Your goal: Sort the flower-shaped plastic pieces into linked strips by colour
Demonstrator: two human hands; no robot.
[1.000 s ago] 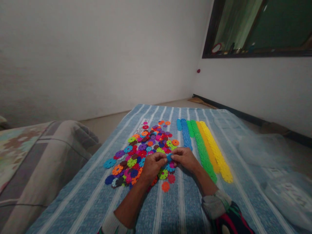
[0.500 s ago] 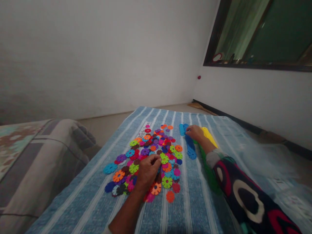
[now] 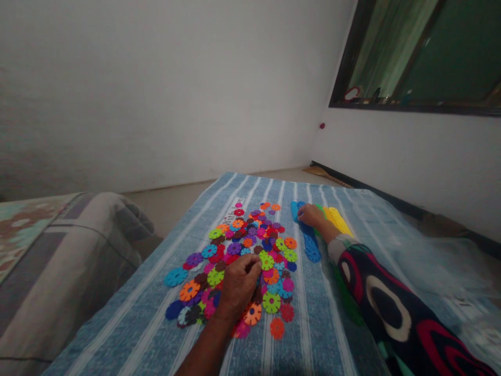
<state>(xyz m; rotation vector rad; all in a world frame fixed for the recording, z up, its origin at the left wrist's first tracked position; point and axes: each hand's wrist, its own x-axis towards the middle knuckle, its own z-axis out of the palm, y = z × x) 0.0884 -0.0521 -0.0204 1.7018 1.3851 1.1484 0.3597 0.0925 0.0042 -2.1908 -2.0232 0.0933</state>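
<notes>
Striped cloth covers the tabletop point(image 3: 148, 318); clear plastic point(image 3: 442, 263) lies at its right, too blurred to make out fully. The heap of notched discs point(image 3: 234, 248) spreads in mixed colours, probably loose so single pieces show. Beside it the yellow row point(image 3: 340, 220), green row point(image 3: 319, 210) and blue row point(image 3: 312, 249) run lengthwise, discs overlapping, likely parted to keep colours separate. The patterned sleeve point(image 3: 391, 308) hides much of the green and yellow. The left hand point(image 3: 239, 282) is over the heap, fingers curled to the thumb; the right hand point(image 3: 311, 215), bent, is at the blue row's far end. Whether either grasps a disc, I cannot tell.
</notes>
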